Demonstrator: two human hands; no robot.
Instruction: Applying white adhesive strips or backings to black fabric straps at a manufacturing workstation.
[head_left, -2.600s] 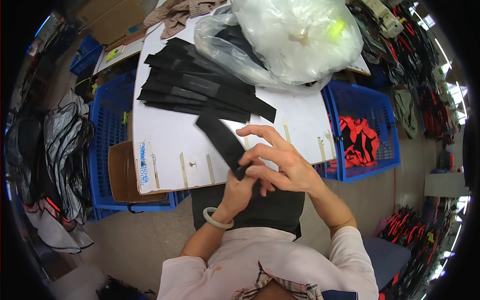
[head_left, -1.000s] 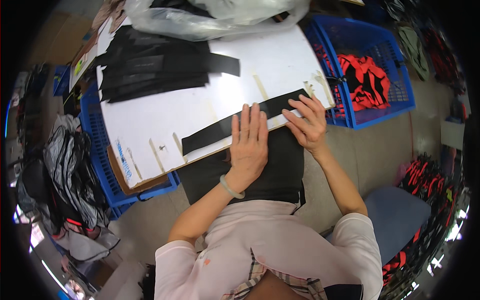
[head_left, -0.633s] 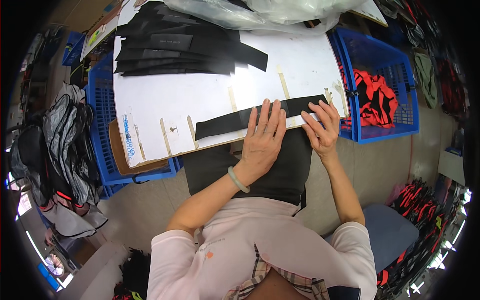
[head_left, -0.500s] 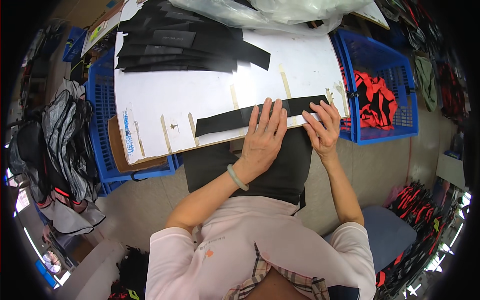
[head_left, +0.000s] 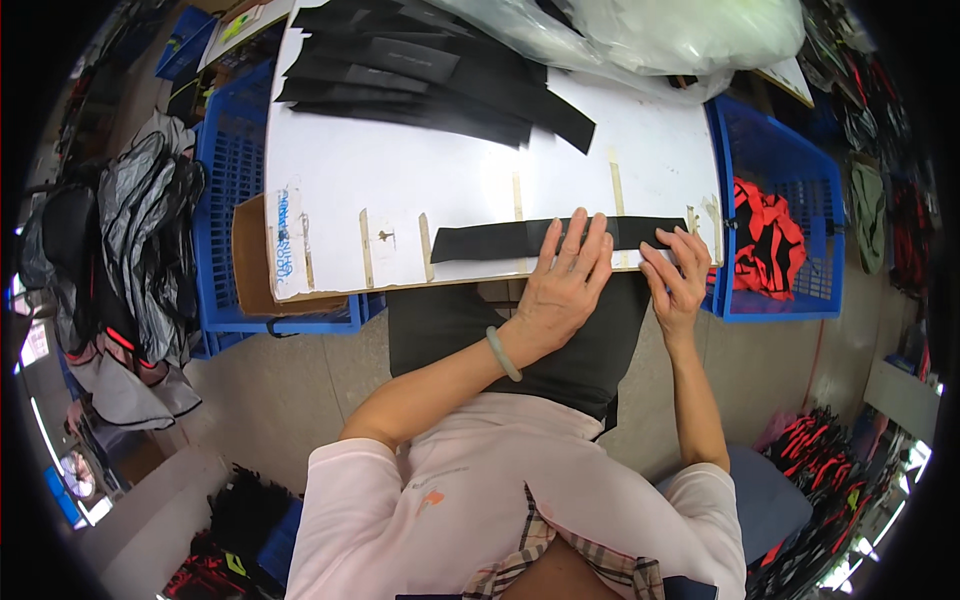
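A long black fabric strip [head_left: 480, 243] lies flat along the near edge of a white board-topped table [head_left: 400, 180]. My left hand [head_left: 562, 295] rests on it right of its middle, palm down, fingers stretched out. At the strip's right end is my right hand [head_left: 680, 285], with fingers slightly bent and apart and the tips touching the fabric. Neither hand is closed round anything. Farther back on the left, several similar black strips [head_left: 400, 75] lie in an overlapping pile, some with a faint printed patch.
Clear plastic bags [head_left: 690, 40] cover the table's far right. Blue crates flank it: the right crate [head_left: 780, 310] holds red-and-black pieces [head_left: 765, 235], and the left crate [head_left: 235, 325] has a cardboard box [head_left: 255, 250] beside the table edge. Grey-and-black garments [head_left: 140, 250] hang at far left.
The whole view has shifted and turned slightly, so the table sits farther right and more level. Both hands stay on the same strip, with little visible movement against it.
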